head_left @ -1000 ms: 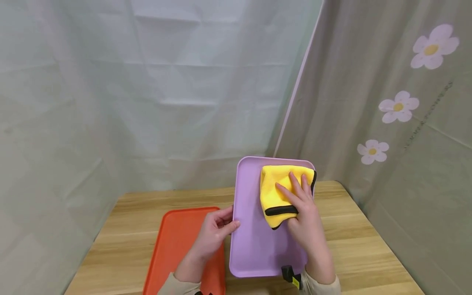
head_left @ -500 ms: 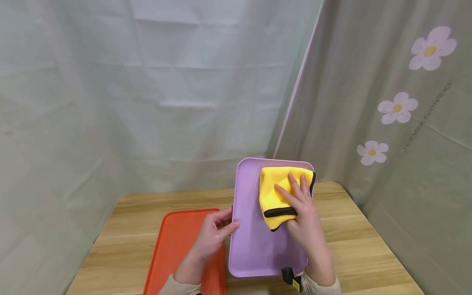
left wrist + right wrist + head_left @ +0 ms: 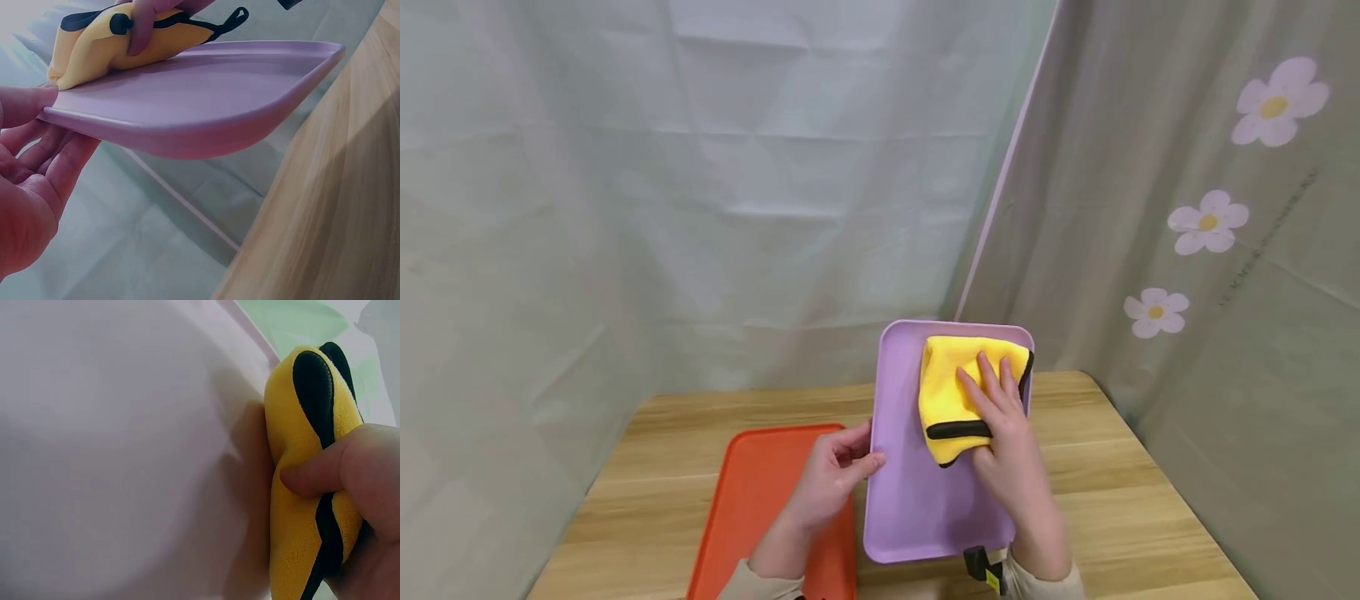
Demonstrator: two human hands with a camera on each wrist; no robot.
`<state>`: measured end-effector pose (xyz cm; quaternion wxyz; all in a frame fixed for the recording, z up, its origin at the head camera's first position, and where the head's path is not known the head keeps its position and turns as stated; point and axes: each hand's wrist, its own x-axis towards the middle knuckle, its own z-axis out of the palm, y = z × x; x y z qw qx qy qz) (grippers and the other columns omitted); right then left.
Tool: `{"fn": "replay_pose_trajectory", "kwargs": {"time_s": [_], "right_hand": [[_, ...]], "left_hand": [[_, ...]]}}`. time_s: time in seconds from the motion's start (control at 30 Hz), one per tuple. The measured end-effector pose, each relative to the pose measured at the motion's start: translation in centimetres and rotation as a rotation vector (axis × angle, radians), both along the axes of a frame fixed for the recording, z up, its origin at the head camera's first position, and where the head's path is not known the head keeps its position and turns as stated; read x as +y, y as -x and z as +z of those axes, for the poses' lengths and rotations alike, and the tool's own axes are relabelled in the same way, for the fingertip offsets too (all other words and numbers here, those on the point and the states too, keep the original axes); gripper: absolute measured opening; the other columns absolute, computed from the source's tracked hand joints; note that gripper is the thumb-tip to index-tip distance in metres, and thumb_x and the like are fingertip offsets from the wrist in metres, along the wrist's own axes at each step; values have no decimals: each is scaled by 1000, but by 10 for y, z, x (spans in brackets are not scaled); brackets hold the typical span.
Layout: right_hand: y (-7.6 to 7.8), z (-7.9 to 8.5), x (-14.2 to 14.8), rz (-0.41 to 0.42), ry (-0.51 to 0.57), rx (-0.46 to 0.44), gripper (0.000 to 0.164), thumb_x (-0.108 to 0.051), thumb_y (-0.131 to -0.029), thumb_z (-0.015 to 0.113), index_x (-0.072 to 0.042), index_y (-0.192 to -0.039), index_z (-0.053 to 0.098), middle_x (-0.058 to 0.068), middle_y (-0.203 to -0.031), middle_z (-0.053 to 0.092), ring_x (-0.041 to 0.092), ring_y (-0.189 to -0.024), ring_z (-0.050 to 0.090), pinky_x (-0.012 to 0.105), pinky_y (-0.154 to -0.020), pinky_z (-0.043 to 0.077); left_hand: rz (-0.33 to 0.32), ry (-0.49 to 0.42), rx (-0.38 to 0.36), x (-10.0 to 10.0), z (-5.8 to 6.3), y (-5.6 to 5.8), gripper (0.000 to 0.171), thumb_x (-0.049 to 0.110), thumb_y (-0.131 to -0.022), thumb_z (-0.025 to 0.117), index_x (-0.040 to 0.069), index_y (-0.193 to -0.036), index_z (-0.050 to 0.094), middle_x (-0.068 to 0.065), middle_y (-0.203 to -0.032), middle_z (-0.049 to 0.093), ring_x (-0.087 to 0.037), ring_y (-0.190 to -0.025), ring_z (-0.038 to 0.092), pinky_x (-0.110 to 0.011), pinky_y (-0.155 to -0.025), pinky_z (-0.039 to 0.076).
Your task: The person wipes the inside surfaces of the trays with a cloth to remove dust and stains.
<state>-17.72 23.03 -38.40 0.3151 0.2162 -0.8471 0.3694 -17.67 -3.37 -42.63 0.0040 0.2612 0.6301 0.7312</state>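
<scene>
A purple tray [image 3: 910, 500] is held up and tilted above the table, its inner face toward the head camera. My left hand [image 3: 829, 473] pinches its left rim, thumb on the front and fingers behind, as the left wrist view also shows. My right hand [image 3: 1011, 446] holds a folded yellow cloth [image 3: 951, 383] with black edging against the tray's upper right part. In the right wrist view the thumb [image 3: 319, 475] presses into the side of the cloth. A black hanging loop [image 3: 232, 22] sticks out from the cloth in the left wrist view.
A red-orange tray [image 3: 767, 475] lies on the wooden table [image 3: 1120, 500] at the left, partly behind my left forearm. Pale curtains [image 3: 775, 208] stand behind and at both sides of the table, with printed flowers on the right one.
My right hand has shifted slightly left with the cloth across the tray. The purple tray has moved a little left too, and my left hand keeps its grip on the rim.
</scene>
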Motion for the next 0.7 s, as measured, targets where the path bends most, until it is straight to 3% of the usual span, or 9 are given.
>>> {"fn": "replay_pose_trajectory", "kwargs": {"time_s": [0.2,0.5,0.7], "right_hand": [[-4,-1,-2,23,-22,41,76,21,-84,61,-14,-152,62,9,-168,41,42,-160,22,67,-124,23],[-2,-1,-14,89,-53,58,76,20,-83,62,-16,-151,64,11,-167,43,45,-158,25,69,-122,27],[-5,1,-22,123,-82,61,77,18,-83,65,-19,-151,65,11,-167,42,45,-158,24,70,-120,29]], "left_hand": [[4,2,18,3,2,-5,45,-11,-96,68,-17,-140,60,-23,-115,75,-12,-101,72,-25,-84,61],[-7,2,30,5,0,-1,46,-11,-96,70,-15,-141,60,-4,-113,78,-12,-100,72,-25,-83,61],[-20,3,38,6,0,1,45,-11,-95,70,-14,-139,62,-2,-110,79,-13,-99,74,-26,-82,61]]}}
